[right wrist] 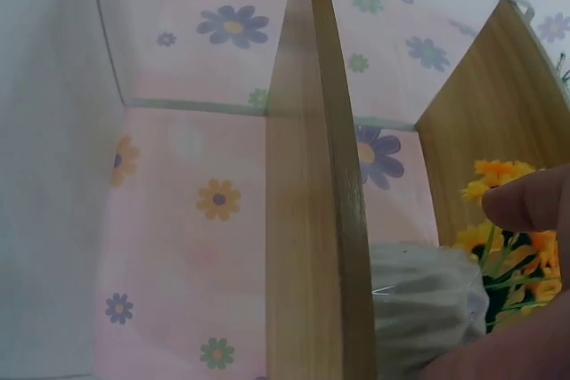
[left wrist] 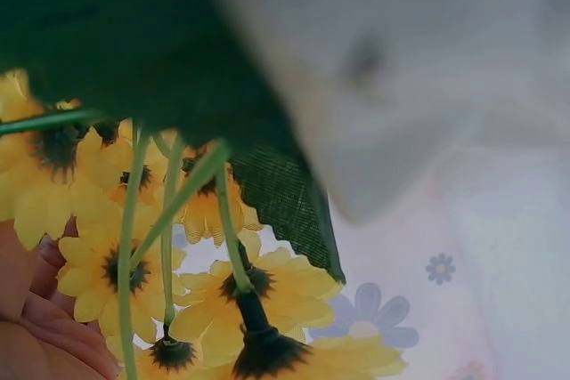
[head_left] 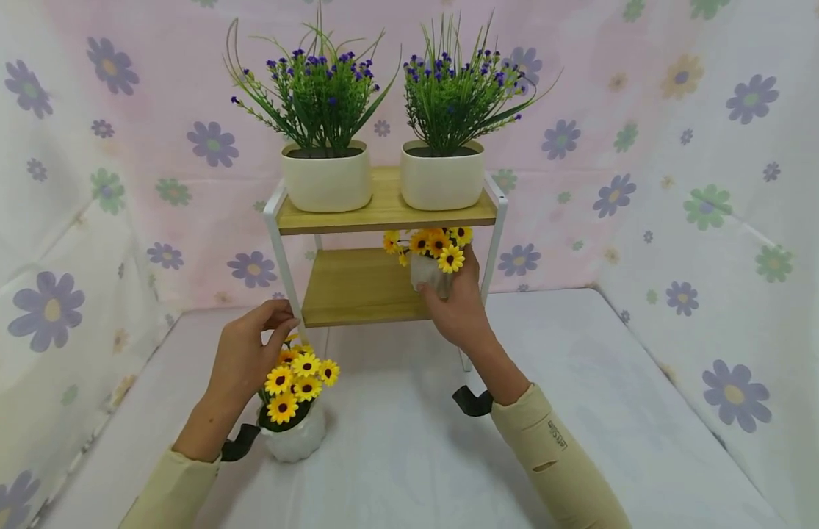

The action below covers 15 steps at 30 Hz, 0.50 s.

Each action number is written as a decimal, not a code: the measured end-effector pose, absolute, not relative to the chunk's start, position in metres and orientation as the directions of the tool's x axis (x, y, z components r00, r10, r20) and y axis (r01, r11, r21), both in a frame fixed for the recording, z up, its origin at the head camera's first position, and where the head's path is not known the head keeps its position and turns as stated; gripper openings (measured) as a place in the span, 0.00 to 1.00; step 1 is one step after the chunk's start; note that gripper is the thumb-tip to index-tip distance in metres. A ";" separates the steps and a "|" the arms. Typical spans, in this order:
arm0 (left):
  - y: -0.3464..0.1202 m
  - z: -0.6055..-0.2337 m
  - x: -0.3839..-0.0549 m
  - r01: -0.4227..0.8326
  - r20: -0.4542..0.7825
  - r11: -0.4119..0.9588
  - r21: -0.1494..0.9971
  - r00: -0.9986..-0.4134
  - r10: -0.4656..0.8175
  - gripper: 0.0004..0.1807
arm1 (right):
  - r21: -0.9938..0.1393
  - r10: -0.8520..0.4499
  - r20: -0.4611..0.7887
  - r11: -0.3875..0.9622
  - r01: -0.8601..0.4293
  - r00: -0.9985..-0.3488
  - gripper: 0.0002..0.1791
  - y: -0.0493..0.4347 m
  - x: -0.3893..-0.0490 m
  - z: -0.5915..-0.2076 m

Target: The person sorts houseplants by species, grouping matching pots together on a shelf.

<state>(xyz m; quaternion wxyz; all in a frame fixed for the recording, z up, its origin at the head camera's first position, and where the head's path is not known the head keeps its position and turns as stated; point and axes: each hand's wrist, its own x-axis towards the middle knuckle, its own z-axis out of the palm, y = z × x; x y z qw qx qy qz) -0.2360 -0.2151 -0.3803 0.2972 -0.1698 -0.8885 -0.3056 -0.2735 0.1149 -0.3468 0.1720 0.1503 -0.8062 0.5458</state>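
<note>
My right hand (head_left: 457,305) grips a small white ribbed pot (right wrist: 427,300) of yellow artificial flowers (head_left: 438,242), thumb on the near side and fingers round the right. The pot is at the right end of the lower shelf board (head_left: 356,283), under the top board. My left hand (head_left: 250,353) pinches the front left white leg (head_left: 283,268) of the two-tier shelf rack at lower-board height. Just below and beside that hand, a second white pot (head_left: 297,437) with yellow flowers (left wrist: 116,269) stands on the table, partly overlapped by the wrist.
Two larger cream planters (head_left: 326,180) with grassy purple-flowered plants stand side by side on the top board (head_left: 385,213). White cloth covers the table (head_left: 383,455). Floral-print cloth (head_left: 700,242) hangs at the back and both sides. A dark curved piece (head_left: 473,402) sits by each wrist.
</note>
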 end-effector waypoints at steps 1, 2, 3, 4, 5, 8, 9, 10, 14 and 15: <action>-0.215 -0.380 -0.236 0.486 0.634 0.755 0.440 -0.764 0.122 0.11 | -0.816 -0.058 0.443 0.388 -0.429 -0.895 0.57 0.116 -0.270 -0.348; -0.215 -0.380 -0.236 0.487 0.634 0.755 0.439 -0.763 0.123 0.11 | -0.803 -0.065 0.451 0.405 -0.437 -0.890 0.57 0.117 -0.266 -0.350; -0.215 -0.380 -0.236 0.487 0.634 0.755 0.440 -0.764 0.123 0.11 | -0.792 -0.071 0.458 0.421 -0.443 -0.886 0.57 0.118 -0.263 -0.351; -0.215 -0.380 -0.236 0.484 0.633 0.756 0.440 -0.765 0.122 0.11 | -0.782 -0.077 0.463 0.433 -0.448 -0.883 0.57 0.119 -0.260 -0.353; -0.215 -0.380 -0.236 0.483 0.631 0.756 0.441 -0.766 0.120 0.11 | -0.776 -0.083 0.463 0.443 -0.449 -0.882 0.56 0.120 -0.256 -0.355; -0.215 -0.381 -0.236 0.479 0.629 0.757 0.444 -0.768 0.117 0.12 | -0.764 -0.099 0.463 0.459 -0.453 -0.881 0.56 0.120 -0.246 -0.361; -0.215 -0.381 -0.236 0.480 0.631 0.758 0.442 -0.767 0.118 0.12 | -0.760 -0.100 0.457 0.472 -0.447 -0.884 0.56 0.120 -0.243 -0.362; -0.215 -0.381 -0.237 0.482 0.633 0.759 0.437 -0.765 0.121 0.12 | -0.756 -0.103 0.453 0.483 -0.442 -0.886 0.56 0.120 -0.240 -0.364; -0.215 -0.380 -0.236 0.485 0.637 0.760 0.433 -0.761 0.122 0.12 | -0.745 -0.114 0.444 0.505 -0.437 -0.889 0.57 0.119 -0.230 -0.370; -0.215 -0.380 -0.236 0.485 0.638 0.760 0.432 -0.760 0.123 0.12 | -0.744 -0.119 0.438 0.509 -0.434 -0.891 0.57 0.119 -0.227 -0.371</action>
